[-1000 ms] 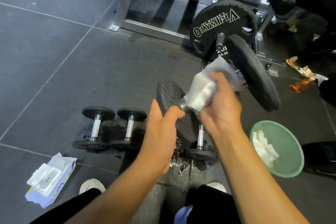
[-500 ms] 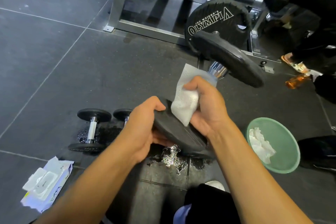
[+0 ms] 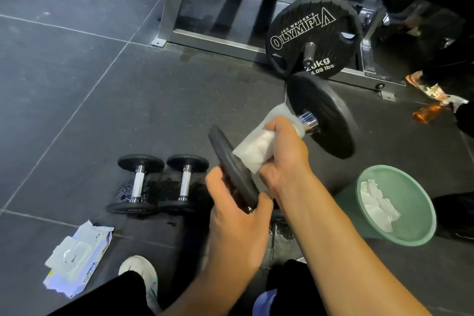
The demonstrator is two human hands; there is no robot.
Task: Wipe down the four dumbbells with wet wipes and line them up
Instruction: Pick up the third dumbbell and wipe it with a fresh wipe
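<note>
I hold a black dumbbell in the air, tilted, its far plate up and to the right. My left hand grips the near plate from below. My right hand is wrapped around the chrome handle with a white wet wipe pressed under the fingers. Two more dumbbells lie side by side on the wet floor to the left. A fourth is hidden behind my arms. The wipes pack lies at the lower left.
A green bin holding used wipes stands at the right. Behind is a weight rack with a large Olympia plate. An orange bottle and another person's foot are at the far right. Puddles wet the floor tiles.
The held dumbbell has swung so its far plate sits lower and to the right. My left hand has slid under the near plate. My right hand stays on the handle with the wipe.
</note>
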